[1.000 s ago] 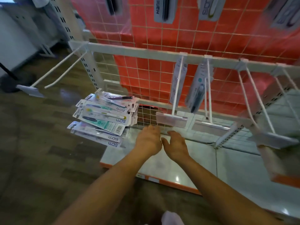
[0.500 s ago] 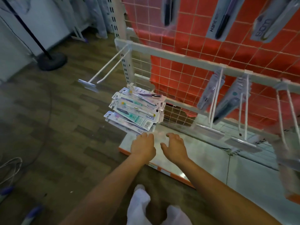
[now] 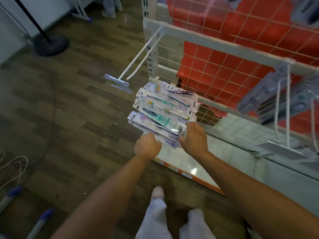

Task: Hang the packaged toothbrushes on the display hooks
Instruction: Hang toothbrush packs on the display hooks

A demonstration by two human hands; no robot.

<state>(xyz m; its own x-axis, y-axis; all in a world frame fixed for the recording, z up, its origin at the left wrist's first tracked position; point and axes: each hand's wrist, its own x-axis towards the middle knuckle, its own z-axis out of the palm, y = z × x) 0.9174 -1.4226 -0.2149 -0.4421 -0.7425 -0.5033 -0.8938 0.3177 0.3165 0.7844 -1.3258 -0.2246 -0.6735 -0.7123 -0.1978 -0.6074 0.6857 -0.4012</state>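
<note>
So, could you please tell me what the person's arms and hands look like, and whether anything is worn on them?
The left forearm and right forearm are bare, no sleeves in view. The left hand and right hand are ungloved; no watch, bracelet or ring shows, though the picture is blurred. Below, loose white trousers and a pale shoe show.

Both bare forearms are stretched forward, side by side. The left hand is held knuckles-up with fingers curled under; the right hand is angled inward, its fingers bent, the grasp blurred
</note>
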